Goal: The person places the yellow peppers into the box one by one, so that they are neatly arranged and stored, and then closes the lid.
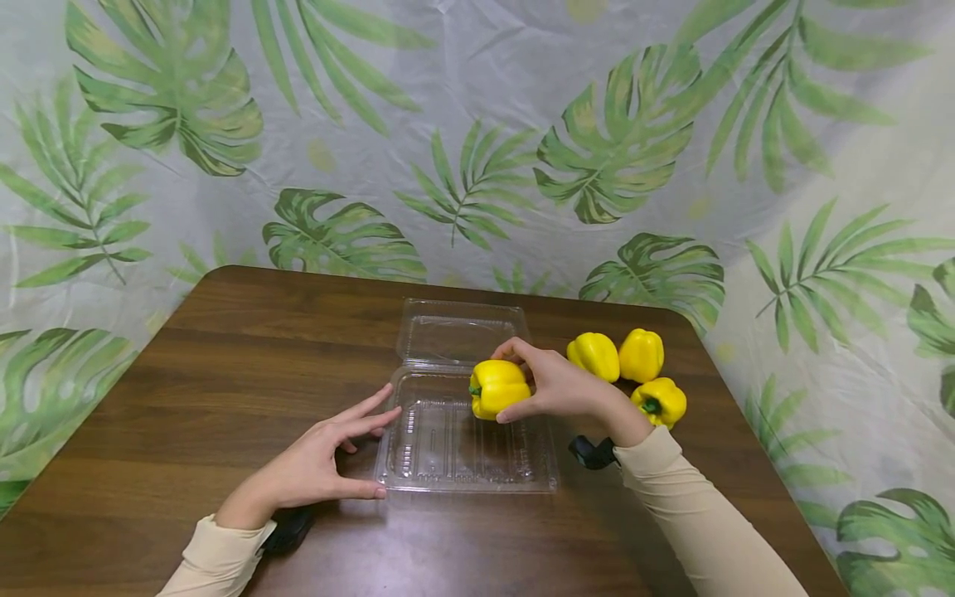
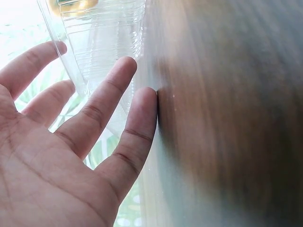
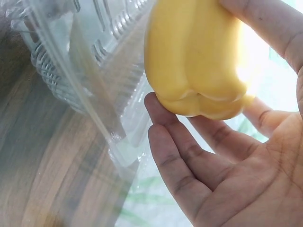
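A yellow bell pepper (image 1: 498, 390) is gripped between the thumb and fingers of my right hand (image 1: 555, 385), its green stem facing left. It is over the clear plastic container (image 1: 440, 448), whose hinged lid (image 1: 462, 332) lies folded back toward the far side. In the right wrist view the lobed bottom of the pepper (image 3: 199, 66) faces my palm. My left hand (image 1: 321, 460) spreads its fingers along the container's left edge, the thumb at the near left corner. The left wrist view shows those fingers (image 2: 94, 116) extended beside the clear plastic wall.
Three more yellow bell peppers sit grouped on the right of the brown wooden table (image 1: 246, 356): one at the left (image 1: 594, 356), one at the back (image 1: 642, 355), one nearer (image 1: 660, 402). A leaf-patterned curtain (image 1: 477, 166) hangs behind the table.
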Demonstrator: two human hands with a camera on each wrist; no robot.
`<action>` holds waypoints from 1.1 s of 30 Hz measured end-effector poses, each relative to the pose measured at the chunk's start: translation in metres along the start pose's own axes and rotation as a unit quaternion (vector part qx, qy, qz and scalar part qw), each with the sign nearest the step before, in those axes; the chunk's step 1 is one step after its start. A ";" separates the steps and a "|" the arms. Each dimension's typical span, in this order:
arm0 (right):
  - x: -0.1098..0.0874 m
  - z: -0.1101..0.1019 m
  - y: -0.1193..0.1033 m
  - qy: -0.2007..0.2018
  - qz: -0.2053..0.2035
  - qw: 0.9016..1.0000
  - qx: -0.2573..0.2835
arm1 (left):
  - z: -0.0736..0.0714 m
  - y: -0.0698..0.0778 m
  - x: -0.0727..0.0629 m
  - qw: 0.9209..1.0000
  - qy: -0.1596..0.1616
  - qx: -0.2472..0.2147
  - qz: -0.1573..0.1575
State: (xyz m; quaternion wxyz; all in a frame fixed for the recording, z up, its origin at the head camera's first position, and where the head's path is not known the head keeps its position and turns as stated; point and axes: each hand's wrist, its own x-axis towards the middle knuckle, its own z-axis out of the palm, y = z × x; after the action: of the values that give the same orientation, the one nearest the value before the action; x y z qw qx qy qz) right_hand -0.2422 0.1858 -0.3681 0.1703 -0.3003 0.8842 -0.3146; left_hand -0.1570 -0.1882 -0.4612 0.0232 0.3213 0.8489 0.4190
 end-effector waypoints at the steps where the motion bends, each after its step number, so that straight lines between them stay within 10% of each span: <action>1: 0.001 0.001 -0.001 -0.001 0.000 1.000 -0.004 | 0.000 0.000 0.000 1.000 -0.001 0.000 0.000; 33: 0.031 0.023 -0.024 -0.050 -0.014 0.997 -0.064 | -0.003 0.002 -0.001 1.000 -0.009 0.003 -0.010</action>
State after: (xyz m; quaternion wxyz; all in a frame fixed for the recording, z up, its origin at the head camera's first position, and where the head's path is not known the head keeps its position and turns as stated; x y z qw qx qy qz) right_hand -0.2446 0.1403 -0.3732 0.1903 -0.3378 0.8887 -0.2447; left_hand -0.1561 -0.1896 -0.4584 0.0340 0.3161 0.8531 0.4136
